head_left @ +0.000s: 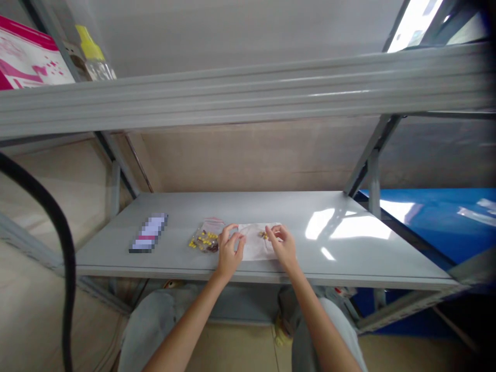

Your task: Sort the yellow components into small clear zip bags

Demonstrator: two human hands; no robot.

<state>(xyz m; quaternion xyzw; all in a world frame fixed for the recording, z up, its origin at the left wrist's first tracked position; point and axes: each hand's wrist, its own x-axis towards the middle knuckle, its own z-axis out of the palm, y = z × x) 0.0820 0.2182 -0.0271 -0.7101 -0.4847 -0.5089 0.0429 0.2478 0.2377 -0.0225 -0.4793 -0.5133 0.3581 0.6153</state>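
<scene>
My left hand (230, 252) is at the left edge of a white sheet (258, 252), thumb and fingertips drawn together; anything between them is too small to make out. Over the right part of the sheet, my right hand (285, 249) has its fingers bent in a pinch. Small yellow and brown pieces (263, 235) show beside its thumb; whether the fingers grip one is hidden. Close to the left of my left hand lies a clear zip bag (205, 238) of yellow and dark brown pieces.
A phone (149, 233) lies at the left of the grey shelf (182, 206). A thick metal beam (240, 98) crosses above my hands. Higher up stand a yellow-capped bottle (95, 54) and a pink-and-white package (31, 57). A black cable (67, 248) hangs at left.
</scene>
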